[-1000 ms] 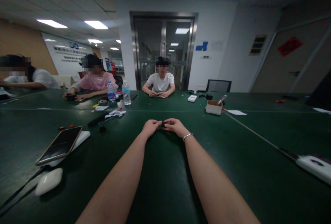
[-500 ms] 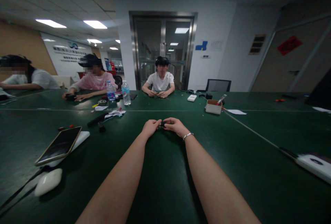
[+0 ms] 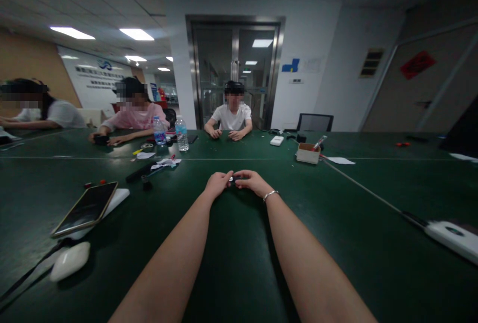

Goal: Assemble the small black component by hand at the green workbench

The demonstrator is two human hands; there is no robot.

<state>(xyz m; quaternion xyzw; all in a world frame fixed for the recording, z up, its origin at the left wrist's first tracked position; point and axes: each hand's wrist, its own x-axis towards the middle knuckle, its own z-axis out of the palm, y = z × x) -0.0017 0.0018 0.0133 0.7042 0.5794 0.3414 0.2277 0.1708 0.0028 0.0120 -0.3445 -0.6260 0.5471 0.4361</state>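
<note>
Just above the green table, my left hand and my right hand meet in front of me. Between their fingertips is a small dark object with a shiny, light spot on its left part. Both hands pinch it, the left from one side and the right from the other. Fingers cover most of it, and it is too small to name. A silver bracelet circles my right wrist.
To the left lie a phone on a white slab and a white case. Two water bottles stand farther back. A small box with pens sits right of centre, near a cable. Several people sit across the table.
A shiny, light part of the small dark object now shows near my left fingertips. My hands stay in nearly the same place. The person opposite has moved their hands apart slightly.
</note>
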